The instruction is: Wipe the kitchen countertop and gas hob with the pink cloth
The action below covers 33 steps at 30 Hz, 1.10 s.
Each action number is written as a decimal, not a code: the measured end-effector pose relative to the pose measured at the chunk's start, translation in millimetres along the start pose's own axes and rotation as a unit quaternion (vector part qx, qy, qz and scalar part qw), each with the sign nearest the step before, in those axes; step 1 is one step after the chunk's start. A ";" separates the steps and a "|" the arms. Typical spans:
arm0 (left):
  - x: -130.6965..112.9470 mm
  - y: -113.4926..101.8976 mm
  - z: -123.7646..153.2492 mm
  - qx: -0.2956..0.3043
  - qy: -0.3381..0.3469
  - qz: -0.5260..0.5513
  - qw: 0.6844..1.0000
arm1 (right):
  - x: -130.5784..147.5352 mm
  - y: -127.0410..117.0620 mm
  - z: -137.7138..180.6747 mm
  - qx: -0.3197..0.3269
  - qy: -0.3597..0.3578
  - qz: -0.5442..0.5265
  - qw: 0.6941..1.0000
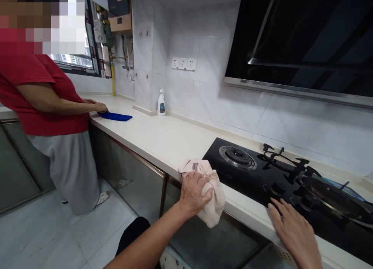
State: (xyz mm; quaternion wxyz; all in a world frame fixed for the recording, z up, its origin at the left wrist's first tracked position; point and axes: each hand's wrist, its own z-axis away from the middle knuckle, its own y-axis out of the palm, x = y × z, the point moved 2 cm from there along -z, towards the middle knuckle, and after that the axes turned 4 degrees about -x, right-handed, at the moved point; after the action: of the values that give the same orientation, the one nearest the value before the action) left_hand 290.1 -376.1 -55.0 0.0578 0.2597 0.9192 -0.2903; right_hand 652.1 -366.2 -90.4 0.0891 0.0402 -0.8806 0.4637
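Observation:
My left hand (194,193) is closed around a pale pink cloth (214,199), which lies over the front edge of the white countertop (166,138) and hangs partly below it. The cloth's far end touches the near left corner of the black gas stove (224,172). My right hand (294,226) rests with fingers stretched out at the stove's front edge, close to a control knob (278,188). Nothing shows in that hand. On the stove's left side sits a bare burner (238,157).
A pan support (282,160) and a dark pan (335,195) occupy the stove's right part. A white spray bottle (161,103) stands by the wall. At left, a person in a red shirt (52,94) holds a blue cloth (116,116) on the counter. A range hood (305,39) hangs above.

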 end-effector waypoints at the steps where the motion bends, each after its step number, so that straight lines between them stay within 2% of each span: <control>1: 4.5 -2.9 -1.6 0.022 0.005 -0.001 1.000 | 1.6 -2.1 -0.2 0.006 0.000 -0.002 1.000; 4: 23.1 -14.0 -6.4 0.070 -0.006 0.001 0.998 | 6.4 -8.1 -0.6 0.015 0.000 -0.001 1.000; 9: 65.8 -36.9 -19.6 0.098 -0.052 -0.012 0.994 | 13.2 -13.0 1.9 0.004 0.000 0.010 1.000; 15: 116.2 -52.8 -58.8 0.195 -0.137 -0.083 0.968 | 14.2 -12.8 4.6 0.000 0.002 -0.008 1.000; 18: 129.1 -45.2 -80.3 0.212 -0.147 -0.106 0.960 | 13.8 -12.8 3.0 0.000 0.004 -0.013 1.000; 21: 132.4 -26.6 -97.4 0.222 -0.153 -0.128 0.954 | 15.2 -15.2 0.0 0.000 0.009 -0.014 1.000; 28: 117.0 23.0 -124.0 0.237 -0.150 -0.148 0.948 | 15.7 -14.5 -3.8 0.017 0.012 0.013 1.000; 31: 111.8 31.7 -127.1 0.246 -0.142 -0.138 0.949 | 19.6 -12.2 -12.9 0.023 -0.009 0.020 0.999; 33: 110.9 30.5 -126.2 0.257 -0.139 -0.126 0.948 | 31.8 -10.8 -24.6 0.054 -0.052 -0.017 0.997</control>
State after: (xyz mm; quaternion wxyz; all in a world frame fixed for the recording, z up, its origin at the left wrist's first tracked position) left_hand 216.2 -234.5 5.2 0.0787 0.1050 0.8215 -0.5550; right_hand 625.5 -351.6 -61.8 0.0484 0.0842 -0.8569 0.5063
